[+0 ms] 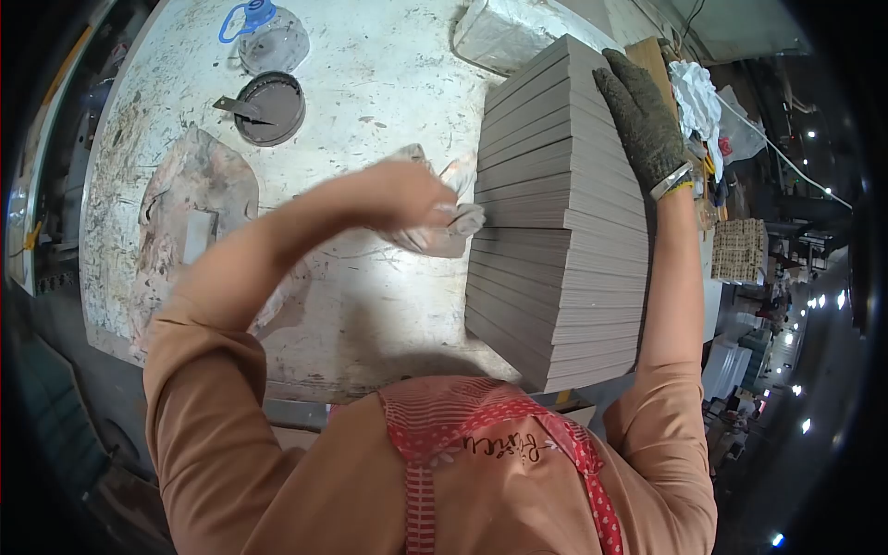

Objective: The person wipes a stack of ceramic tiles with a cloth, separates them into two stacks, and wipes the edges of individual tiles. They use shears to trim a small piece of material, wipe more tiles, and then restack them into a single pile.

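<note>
My bare left hand (421,196), slightly blurred, is closed on a crumpled pale cloth (470,220) against the left face of a long stack of thin grey boards (523,185). The boards stand packed together, and the row runs from near my body toward the far side of the table. On the stack's right side lies my right hand (643,129) in a dark, dirty glove, its fingers stretched out along the boards near the far end. Its palm side is hidden.
A round tin (270,109) of grey material with a scraper (242,111) across it stands at the far left, beside a clear container (275,44). Nearer lies a stained cloth (217,176). A wrapped block (504,32) sits behind the boards, a woven basket (738,250) at right.
</note>
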A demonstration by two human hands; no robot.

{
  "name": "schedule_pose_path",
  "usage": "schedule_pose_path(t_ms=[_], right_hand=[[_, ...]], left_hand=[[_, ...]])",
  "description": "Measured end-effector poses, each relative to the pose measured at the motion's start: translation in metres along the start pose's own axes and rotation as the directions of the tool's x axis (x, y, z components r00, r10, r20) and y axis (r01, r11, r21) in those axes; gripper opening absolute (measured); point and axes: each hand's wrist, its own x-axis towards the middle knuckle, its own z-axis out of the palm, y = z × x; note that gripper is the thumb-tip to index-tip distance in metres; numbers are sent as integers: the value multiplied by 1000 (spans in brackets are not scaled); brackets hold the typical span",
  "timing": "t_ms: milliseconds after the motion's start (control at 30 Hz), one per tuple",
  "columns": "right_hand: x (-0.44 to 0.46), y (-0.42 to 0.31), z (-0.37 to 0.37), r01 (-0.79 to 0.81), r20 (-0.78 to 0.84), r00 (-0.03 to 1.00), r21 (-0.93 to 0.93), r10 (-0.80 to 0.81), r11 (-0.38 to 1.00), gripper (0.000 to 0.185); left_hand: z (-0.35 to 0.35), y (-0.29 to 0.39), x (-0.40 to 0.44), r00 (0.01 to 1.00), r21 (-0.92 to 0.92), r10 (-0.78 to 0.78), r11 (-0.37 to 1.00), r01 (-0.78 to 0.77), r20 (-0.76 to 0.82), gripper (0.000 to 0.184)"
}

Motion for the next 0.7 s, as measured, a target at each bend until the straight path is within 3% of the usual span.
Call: schedule_pose_path(t_ms=[67,100,133,167,200,233,267,300,333,367,400,433,500,567,600,633,700], right_hand=[[1,1,3,19,-6,1000,-7,-19,1000,41],[0,1,3,17,-12,1000,-3,-17,1000,42],[-1,1,3,18,-15,1000,-2,-18,1000,43],[-1,3,3,19,-7,1000,-6,-19,1000,43],[-1,4,4,19,-8,1000,-21,-19,1000,43],[-1,4,5,20,-11,1000,-32,-20,999,43],[-2,2,4,24,-10,1000,-26,-24,999,43],[-2,0,4,18,-1,1000,-48,-18,999,44],[-2,1,4,8,2,1000,-70,-8,997,44],[1,3,3,-4,-11,1000,-70,3,998,44],[0,4,2,30,-27,999,-55,-32,998,45],[-2,3,1,70,-40,997,-38,-72,997,45],[-3,5,6,54,-48,997,-14,-55,998,39],[-2,8,7,78,-28,996,-105,-81,991,47],[21,-40,-38,-606,270,794,263,545,751,55],[21,-41,-41,-608,267,792,270,549,747,55],[21,-42,-43,-611,298,786,234,542,756,61]], left_hand=[[-44,-1,2,940,-263,-320,923,281,-118,39],[-62,-6,7,876,-467,-347,869,165,-336,42],[-67,-22,26,709,-331,-310,937,114,-633,44],[-78,-39,43,643,-159,-187,982,102,-743,43],[-74,-46,66,629,-56,-195,971,233,-752,40],[-42,-58,86,628,-64,-201,970,235,-752,40],[1,-72,108,569,195,-70,899,393,-820,40],[22,-80,117,534,417,82,728,544,-841,40],[15,-69,102,537,422,82,721,550,-840,40],[-3,-47,76,743,299,-134,857,419,-656,39],[-16,-34,57,896,106,-268,940,323,-356,39],[-23,-38,41,924,-74,-253,967,242,-286,36],[-49,-48,27,841,-116,-274,962,249,-467,35],[-75,-54,35,742,-171,-281,960,224,-608,35],[-68,-91,59,751,19,-194,964,265,-631,38],[-42,-100,68,754,27,-192,963,268,-628,38],[4,-108,86,502,109,-332,741,663,-799,41]])
